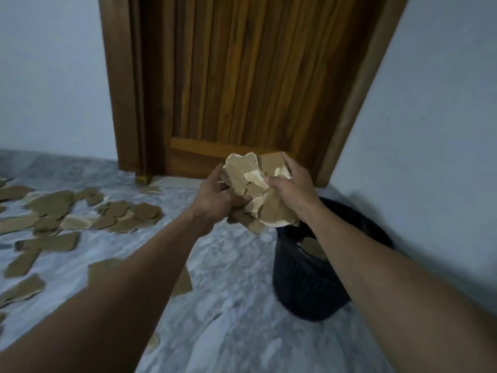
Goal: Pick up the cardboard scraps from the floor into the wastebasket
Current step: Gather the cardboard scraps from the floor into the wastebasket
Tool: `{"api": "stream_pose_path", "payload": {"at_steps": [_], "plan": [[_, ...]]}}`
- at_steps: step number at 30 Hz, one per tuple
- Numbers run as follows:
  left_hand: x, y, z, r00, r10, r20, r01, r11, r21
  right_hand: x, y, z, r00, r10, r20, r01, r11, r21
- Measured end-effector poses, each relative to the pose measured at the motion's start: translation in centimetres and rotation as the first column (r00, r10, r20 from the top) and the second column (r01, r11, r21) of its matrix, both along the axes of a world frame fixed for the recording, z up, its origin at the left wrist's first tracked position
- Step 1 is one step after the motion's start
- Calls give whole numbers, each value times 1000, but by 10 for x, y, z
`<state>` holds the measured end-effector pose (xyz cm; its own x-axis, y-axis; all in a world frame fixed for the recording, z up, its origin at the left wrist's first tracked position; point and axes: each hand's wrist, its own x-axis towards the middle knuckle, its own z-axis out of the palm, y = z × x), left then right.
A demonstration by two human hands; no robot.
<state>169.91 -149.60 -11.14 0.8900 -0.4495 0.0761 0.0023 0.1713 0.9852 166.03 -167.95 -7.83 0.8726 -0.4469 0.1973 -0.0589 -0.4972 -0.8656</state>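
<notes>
- Holding a bundle of cardboard scraps [252,184] between both hands, the person has both forearms stretched forward; the bundle is in the air, above the near-left rim of the wastebasket and in front of the door's lower panel.
- Left hand [215,195]: fingers curled under and around the left side of the bundle, gripping it.
- Right hand [290,189]: fingers and thumb curled over the right side of the bundle, gripping it; pale torn edges of card show between the fingers.
- Wastebasket [304,286]: dark, with slatted walls, standing upright on the floor [236,305] along its right edge, close to the pale wall [443,117] and near the corner by the door. The right forearm crosses over its opening.
- One brown piece [313,244] shows inside the wastebasket, beside the forearm.
- Loose scraps [53,208]: many flat brown and pale pieces spread over the left half of the grey marbled floor, reaching its left edge; some overlap, others lie apart. A few sit under the left forearm.
- Wooden door [242,76]: closed, in a brown frame, at the floor's far edge.
</notes>
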Motion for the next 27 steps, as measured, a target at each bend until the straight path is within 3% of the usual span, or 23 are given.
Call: {"api": "stream_pose_path", "payload": {"at_steps": [4,9,14,18,22,27], "plan": [[3,-83,24,992,-102,75,102,995,7,-31,-72,30,991,-131,29,132,990,-50],[-9,-179,13,980,-156,121,139,981,138,-61,-139,10,963,-267,29,268,963,-36],[-4,-221,-1,975,-218,29,204,945,256,-69,-160,-21,950,-305,-69,300,951,-75],[2,-181,-15,979,-73,192,-1,932,361,-57,-148,-17,958,-268,-97,252,955,-153],[15,-86,-52,944,154,291,-271,867,419,-21,-92,-17,980,-163,-109,142,973,-181],[3,54,-122,854,375,360,-520,647,559,34,20,-54,994,-56,-96,38,982,-184]]}}
